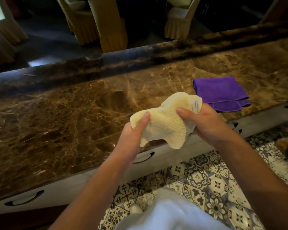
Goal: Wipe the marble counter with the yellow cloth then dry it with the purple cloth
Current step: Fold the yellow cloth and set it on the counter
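Both hands, left hand (133, 130) and right hand (204, 123), grip the bunched yellow cloth (163, 123) above the worktop (73, 113) near edge. The folded purple cloth (221, 92) lies at 1 o'clock, nearer the right hand.

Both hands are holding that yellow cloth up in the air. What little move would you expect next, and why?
Probably lowering the yellow cloth flat onto the marble counter to start wiping. The left hand and right hand hold it bunched above the counter's near edge, not touching the stone, and the purple cloth lies folded and untouched to the right, so drying comes later.
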Action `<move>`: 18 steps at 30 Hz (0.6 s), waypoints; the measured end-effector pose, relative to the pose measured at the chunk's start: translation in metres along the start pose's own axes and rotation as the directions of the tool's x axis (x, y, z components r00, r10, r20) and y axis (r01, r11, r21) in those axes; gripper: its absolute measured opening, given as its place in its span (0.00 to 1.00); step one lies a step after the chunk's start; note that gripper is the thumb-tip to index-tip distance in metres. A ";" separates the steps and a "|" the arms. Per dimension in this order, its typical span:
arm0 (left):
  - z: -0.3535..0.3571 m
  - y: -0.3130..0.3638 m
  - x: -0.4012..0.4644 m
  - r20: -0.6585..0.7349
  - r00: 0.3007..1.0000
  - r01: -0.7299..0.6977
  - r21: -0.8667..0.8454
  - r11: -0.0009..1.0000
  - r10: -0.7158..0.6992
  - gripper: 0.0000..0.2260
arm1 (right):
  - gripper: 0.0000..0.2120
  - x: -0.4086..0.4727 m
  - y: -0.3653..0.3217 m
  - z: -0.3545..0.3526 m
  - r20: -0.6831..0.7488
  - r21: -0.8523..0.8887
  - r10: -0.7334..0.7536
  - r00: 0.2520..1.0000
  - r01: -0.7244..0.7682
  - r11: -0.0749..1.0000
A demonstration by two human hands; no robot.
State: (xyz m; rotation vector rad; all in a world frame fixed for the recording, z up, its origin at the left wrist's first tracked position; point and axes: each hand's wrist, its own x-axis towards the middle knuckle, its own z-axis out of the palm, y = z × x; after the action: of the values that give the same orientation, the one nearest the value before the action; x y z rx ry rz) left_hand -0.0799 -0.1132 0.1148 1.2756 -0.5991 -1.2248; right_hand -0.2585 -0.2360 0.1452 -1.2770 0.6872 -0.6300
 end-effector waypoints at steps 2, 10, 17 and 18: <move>0.004 -0.001 0.006 -0.017 0.999 -0.031 0.054 0.998 0.032 0.13 | 0.13 0.001 0.000 -0.011 -0.045 -0.066 0.016 0.999 -0.018 0.998; 0.035 0.003 0.052 -0.165 0.985 -0.036 0.075 0.997 0.048 0.11 | 0.16 0.056 0.004 -0.061 -0.149 -0.185 0.127 0.981 -0.153 0.971; 0.068 0.005 0.114 -0.346 0.938 0.015 0.009 1.000 -0.011 0.17 | 0.10 0.130 0.010 -0.118 -0.047 -0.162 0.155 0.987 -0.161 0.974; 0.070 0.006 0.123 -0.357 0.934 0.026 0.026 0.999 -0.015 0.19 | 0.10 0.140 0.009 -0.124 -0.030 -0.167 0.153 0.988 -0.156 0.974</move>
State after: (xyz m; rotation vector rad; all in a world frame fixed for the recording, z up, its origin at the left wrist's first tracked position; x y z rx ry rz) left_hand -0.1013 -0.2526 0.1054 1.4895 -0.3403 -0.9685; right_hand -0.2612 -0.4183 0.1021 -1.3599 0.8599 -0.4625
